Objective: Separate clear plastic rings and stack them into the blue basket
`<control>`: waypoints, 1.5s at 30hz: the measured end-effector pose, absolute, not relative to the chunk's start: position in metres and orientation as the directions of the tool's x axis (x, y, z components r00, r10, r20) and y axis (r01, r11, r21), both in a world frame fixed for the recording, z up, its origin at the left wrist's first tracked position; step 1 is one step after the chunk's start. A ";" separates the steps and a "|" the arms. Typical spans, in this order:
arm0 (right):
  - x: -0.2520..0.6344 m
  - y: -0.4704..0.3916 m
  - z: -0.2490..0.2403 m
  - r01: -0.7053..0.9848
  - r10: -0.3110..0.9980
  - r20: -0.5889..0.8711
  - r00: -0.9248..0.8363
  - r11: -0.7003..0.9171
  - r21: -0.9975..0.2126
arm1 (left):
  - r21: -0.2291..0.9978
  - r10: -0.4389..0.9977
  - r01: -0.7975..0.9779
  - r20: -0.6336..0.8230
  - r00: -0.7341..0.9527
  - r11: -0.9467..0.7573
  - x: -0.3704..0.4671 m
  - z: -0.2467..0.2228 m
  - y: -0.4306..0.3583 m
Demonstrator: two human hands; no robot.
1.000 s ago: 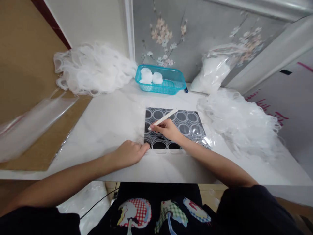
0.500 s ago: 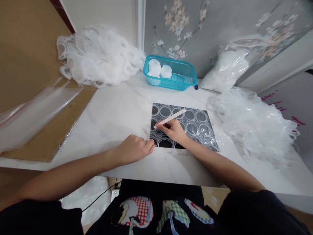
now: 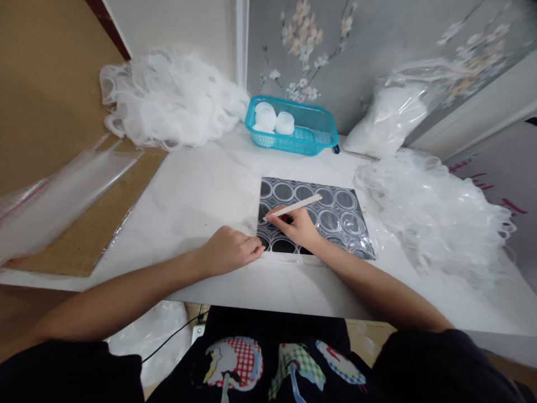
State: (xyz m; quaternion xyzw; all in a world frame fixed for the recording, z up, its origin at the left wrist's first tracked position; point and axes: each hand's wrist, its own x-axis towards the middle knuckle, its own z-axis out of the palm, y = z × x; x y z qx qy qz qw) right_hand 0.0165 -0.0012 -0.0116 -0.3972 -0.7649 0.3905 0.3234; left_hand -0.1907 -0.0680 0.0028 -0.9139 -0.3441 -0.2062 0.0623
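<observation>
A clear plastic sheet marked with rows of rings lies over a black board on the white table. In my right hand is a slim, flat white stick, gripped like a pen. Its lower end points at the sheet's left edge, and its other end slants up to the right. My left hand is closed, thumb and fingertips together at the sheet's lower left corner. What those fingertips hold, if anything, is too small to make out.
Behind the sheet stands a blue plastic basket with several white round pieces in it. Heaps of clear ring-cut plastic lie at the back left and right. A filled clear bag leans by the wall. Brown board covers the left side.
The white stick has tipped slightly, its upper end now lower and a little farther right. My left hand has shifted slightly, its fingertips still by the sheet's corner.
</observation>
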 end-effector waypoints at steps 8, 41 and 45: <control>0.016 0.000 -0.014 0.343 0.856 0.203 -0.475 0.393 -0.853 | 0.064 0.611 0.655 0.439 0.659 -0.753 -0.191 -0.002 -0.064; 0.023 0.009 -0.008 0.341 0.457 0.428 -0.780 0.883 -0.322 | 0.169 0.850 0.875 -0.214 0.482 -0.453 -0.186 0.020 -0.055; 0.029 0.042 0.008 0.585 0.797 0.579 -0.172 0.556 -0.591 | 0.169 0.849 0.869 -0.194 0.491 -0.464 -0.189 0.015 -0.056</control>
